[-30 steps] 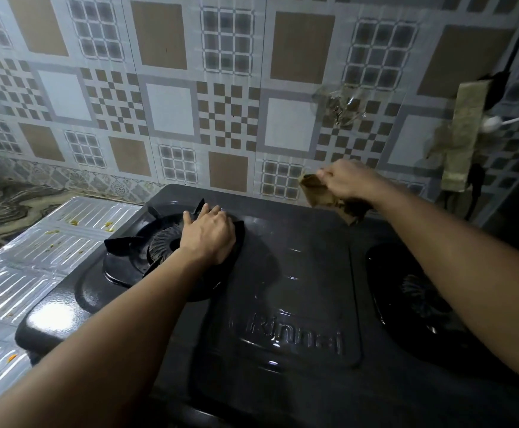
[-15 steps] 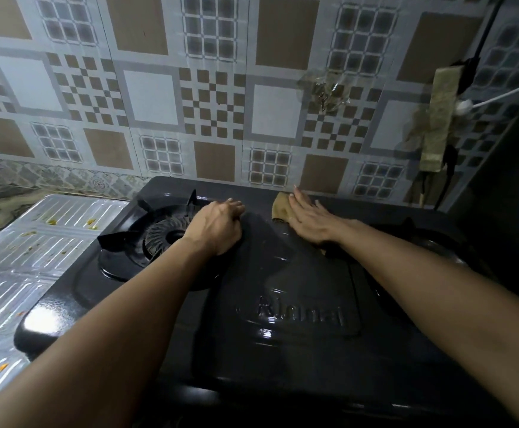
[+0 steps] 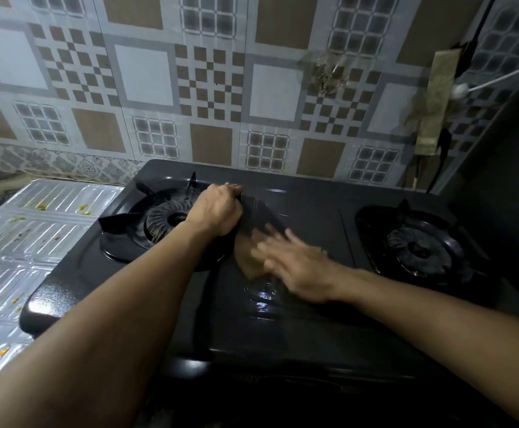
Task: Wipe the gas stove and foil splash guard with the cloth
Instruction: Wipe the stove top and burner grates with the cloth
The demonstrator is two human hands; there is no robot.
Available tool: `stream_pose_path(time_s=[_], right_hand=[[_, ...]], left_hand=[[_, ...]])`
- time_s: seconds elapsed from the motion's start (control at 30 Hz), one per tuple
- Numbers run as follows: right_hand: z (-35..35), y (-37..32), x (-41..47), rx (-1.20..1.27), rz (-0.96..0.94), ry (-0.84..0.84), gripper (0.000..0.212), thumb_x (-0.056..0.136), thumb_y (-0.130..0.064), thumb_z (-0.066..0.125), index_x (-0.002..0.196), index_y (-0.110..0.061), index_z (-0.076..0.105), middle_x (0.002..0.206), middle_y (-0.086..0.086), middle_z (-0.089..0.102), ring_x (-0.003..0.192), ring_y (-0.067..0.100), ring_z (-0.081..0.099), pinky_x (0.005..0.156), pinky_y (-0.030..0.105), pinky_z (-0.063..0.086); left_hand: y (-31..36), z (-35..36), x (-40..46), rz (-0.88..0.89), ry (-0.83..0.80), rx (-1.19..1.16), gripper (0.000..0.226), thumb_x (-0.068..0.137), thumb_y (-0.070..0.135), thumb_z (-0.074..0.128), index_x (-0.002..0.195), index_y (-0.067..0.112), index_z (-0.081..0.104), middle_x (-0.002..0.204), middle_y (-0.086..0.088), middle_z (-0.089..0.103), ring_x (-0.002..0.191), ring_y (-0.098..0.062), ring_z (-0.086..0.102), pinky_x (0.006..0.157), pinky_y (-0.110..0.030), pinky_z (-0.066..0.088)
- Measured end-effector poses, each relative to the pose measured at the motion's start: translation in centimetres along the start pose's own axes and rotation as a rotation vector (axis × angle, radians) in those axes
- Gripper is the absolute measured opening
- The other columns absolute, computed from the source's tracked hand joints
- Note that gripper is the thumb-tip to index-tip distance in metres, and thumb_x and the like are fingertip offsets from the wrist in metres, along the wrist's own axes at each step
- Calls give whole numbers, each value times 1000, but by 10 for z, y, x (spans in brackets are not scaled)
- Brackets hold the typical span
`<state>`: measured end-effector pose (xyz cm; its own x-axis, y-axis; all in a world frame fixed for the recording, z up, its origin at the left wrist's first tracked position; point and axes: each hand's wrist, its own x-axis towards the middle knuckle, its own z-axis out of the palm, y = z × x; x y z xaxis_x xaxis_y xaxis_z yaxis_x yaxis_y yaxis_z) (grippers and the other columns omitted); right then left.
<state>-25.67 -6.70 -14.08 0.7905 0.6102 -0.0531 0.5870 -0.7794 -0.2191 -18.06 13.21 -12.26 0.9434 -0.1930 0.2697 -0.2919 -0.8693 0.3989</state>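
Observation:
A black two-burner gas stove (image 3: 307, 205) fills the middle of the view. My right hand (image 3: 295, 264), blurred by motion, presses a brown cloth (image 3: 249, 257) flat on the stove's centre panel. My left hand (image 3: 218, 211) grips the right edge of the left burner grate (image 3: 134, 220). The silver foil splash guard (image 3: 36, 230) lies flat to the left of the stove, dotted with yellow food bits.
The right burner (image 3: 421, 245) sits uncovered at the stove's right. A patterned tile wall (image 3: 215, 88) rises behind. At the far right a brown strip (image 3: 434, 103) and cables (image 3: 499, 78) hang by a dark surface.
My right hand has swept the cloth from the stove's back edge forward onto the centre panel. My left hand stays on the left burner grate.

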Motion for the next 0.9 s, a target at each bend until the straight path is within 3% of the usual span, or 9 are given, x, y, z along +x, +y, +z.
stream_pose_path(time_s=[0.13,0.2,0.3,0.5,0.63,0.77,0.9], right_hand=[[-23,54,64,41,446,47,55,105,-29,22,154,-10,3,163,5,-5,148,25,-11,119,47,-4],[-25,68,83,40,535,86,57,104,-32,20,154,-16,-3,162,3,-9,148,28,-13,118,50,-6],[-18,46,95,2,418,77,55,104,-29,22,154,-24,-1,162,-2,-6,148,28,-11,119,51,-6],[0,-14,52,-48,203,57,58,103,-34,25,154,-19,3,163,-4,0,148,23,-13,119,51,-5],[11,-34,-16,19,105,54,54,103,-37,22,154,-27,5,161,-14,-2,146,11,-17,117,40,-16],[-5,8,12,116,379,99,51,104,-35,19,154,-25,10,162,-12,4,148,16,-12,118,47,-11],[-23,69,43,136,697,149,53,104,-34,15,154,-20,5,163,-7,-2,148,26,-13,118,52,-8]], left_hand=[[1,1,-1,-10,16,-38,55,72,17,29,110,3,67,122,-18,66,116,-37,58,99,-43,46],[2,2,-1,-30,20,-64,46,80,11,35,113,3,66,125,-18,64,119,-37,56,101,-44,45],[0,5,1,-62,43,-122,44,83,8,38,119,2,62,126,-21,62,119,-38,55,101,-44,44],[-4,7,2,-62,53,-121,54,80,13,35,127,2,58,125,-25,62,118,-41,55,100,-44,45],[-6,7,5,-29,46,-76,51,81,12,34,121,2,63,121,-24,64,114,-43,57,97,-46,46],[-3,4,4,-24,40,-28,42,78,14,32,99,3,66,110,-23,67,102,-44,59,86,-46,49],[-2,4,1,-15,40,-13,54,74,18,28,109,3,66,118,-21,65,108,-43,59,92,-47,49]])
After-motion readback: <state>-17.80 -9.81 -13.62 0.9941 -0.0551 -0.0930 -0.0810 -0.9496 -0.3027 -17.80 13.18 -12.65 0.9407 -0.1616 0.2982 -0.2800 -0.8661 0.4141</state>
